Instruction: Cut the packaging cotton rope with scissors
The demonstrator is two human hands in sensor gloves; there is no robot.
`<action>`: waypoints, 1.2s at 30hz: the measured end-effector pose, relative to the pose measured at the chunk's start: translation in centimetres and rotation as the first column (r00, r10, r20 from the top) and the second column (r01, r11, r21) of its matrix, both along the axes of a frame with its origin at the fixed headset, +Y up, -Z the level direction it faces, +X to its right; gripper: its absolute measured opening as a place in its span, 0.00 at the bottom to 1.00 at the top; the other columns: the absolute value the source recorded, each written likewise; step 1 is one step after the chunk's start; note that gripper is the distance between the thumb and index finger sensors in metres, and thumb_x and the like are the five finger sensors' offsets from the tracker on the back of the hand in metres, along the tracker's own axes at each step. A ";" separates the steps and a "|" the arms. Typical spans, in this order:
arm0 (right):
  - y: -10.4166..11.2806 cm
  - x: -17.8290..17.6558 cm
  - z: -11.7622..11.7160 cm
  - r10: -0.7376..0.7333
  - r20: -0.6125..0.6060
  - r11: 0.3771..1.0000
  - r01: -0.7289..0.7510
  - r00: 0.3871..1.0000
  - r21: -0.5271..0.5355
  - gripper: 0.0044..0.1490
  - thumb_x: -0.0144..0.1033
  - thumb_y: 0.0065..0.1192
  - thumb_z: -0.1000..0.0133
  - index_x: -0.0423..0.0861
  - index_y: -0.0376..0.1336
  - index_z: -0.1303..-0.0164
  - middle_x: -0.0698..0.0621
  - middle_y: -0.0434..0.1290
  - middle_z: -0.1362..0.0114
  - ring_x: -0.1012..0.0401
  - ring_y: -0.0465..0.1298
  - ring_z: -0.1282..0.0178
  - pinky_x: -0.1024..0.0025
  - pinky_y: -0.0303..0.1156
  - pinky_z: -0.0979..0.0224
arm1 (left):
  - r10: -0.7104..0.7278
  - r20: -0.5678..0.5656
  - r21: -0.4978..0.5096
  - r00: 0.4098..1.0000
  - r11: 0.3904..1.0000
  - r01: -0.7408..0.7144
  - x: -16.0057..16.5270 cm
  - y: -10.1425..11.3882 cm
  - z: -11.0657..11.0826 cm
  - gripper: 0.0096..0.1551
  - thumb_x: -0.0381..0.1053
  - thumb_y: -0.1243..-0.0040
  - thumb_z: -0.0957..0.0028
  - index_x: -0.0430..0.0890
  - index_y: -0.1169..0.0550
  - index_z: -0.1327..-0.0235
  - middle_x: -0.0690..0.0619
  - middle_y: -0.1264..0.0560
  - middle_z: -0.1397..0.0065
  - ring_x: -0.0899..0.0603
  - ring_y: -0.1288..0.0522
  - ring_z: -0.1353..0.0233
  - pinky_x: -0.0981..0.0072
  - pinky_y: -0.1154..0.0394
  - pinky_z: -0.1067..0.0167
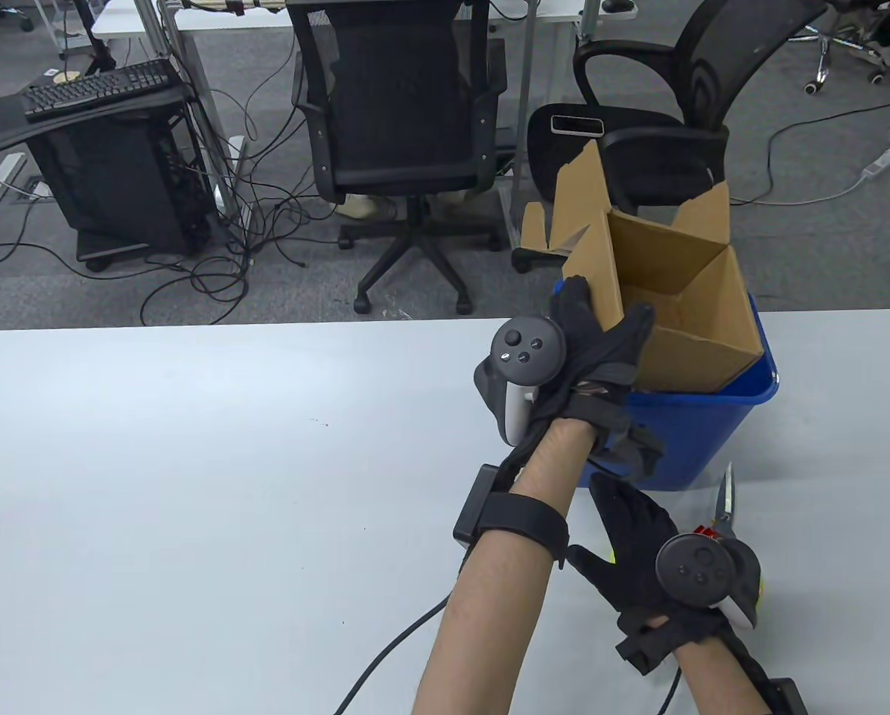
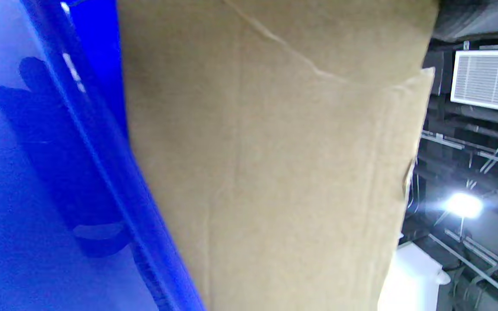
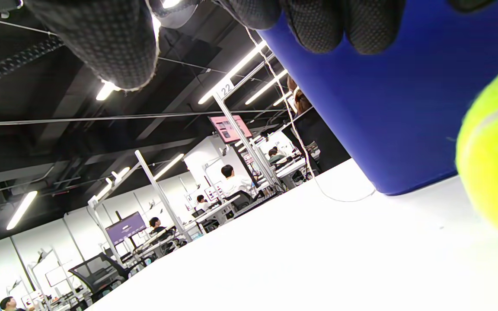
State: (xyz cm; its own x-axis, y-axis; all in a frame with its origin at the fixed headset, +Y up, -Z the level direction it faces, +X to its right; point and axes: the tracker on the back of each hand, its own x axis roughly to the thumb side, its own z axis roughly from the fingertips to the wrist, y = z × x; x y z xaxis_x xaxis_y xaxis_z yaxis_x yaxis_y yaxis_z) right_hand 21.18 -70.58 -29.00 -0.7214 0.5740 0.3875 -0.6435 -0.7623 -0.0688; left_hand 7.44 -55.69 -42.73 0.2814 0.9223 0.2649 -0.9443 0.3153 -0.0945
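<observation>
The left hand point(image 1: 601, 350) reaches up to the brown cardboard box point(image 1: 675, 313), which stands tilted in the blue bin point(image 1: 705, 432) on the white tabletop point(image 1: 191, 484). Its fingers lie flat on the box wall, thumb apart, so its grip is wide. The scissors point(image 1: 726, 506) lie just beside the bin (only the silver blades show, pointing away). The right hand point(image 1: 653, 551) rests over them near a yellow ball point(image 3: 495, 160). Whether its grip holds anything, I cannot tell. A thin white rope point(image 3: 301, 142) shows in the right wrist view, trailing onto the tabletop.
</observation>
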 end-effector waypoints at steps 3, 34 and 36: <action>-0.2 0.0 0.0 0.000 -0.002 1.000 0.000 1.000 -0.012 0.58 0.57 0.65 0.47 0.38 0.48 0.15 0.28 0.55 0.15 0.29 0.57 0.22 0.17 0.51 0.32 | -0.083 -0.027 0.035 0.996 0.996 0.083 0.4 0.1 0.2 0.44 0.58 0.47 0.38 0.40 0.50 0.21 0.31 0.54 0.21 0.22 0.56 0.22 0.30 0.58 0.32; 1.1 1.5 0.0 -0.076 0.030 0.996 0.075 0.997 0.045 0.59 0.58 0.67 0.48 0.39 0.47 0.15 0.28 0.52 0.14 0.29 0.57 0.22 0.22 0.58 0.33 | -0.339 0.112 0.209 0.934 0.927 0.312 -21.3 -15.6 8.5 0.46 0.65 0.44 0.40 0.46 0.45 0.17 0.33 0.43 0.19 0.22 0.40 0.23 0.21 0.44 0.35; 1.0 1.4 0.0 -0.076 0.030 0.996 0.074 0.997 0.053 0.59 0.58 0.67 0.48 0.39 0.47 0.15 0.28 0.52 0.14 0.29 0.57 0.22 0.22 0.58 0.33 | -0.314 0.133 0.189 0.940 0.939 0.287 -21.7 -15.7 8.7 0.46 0.64 0.45 0.39 0.46 0.47 0.17 0.33 0.45 0.19 0.22 0.42 0.23 0.21 0.46 0.35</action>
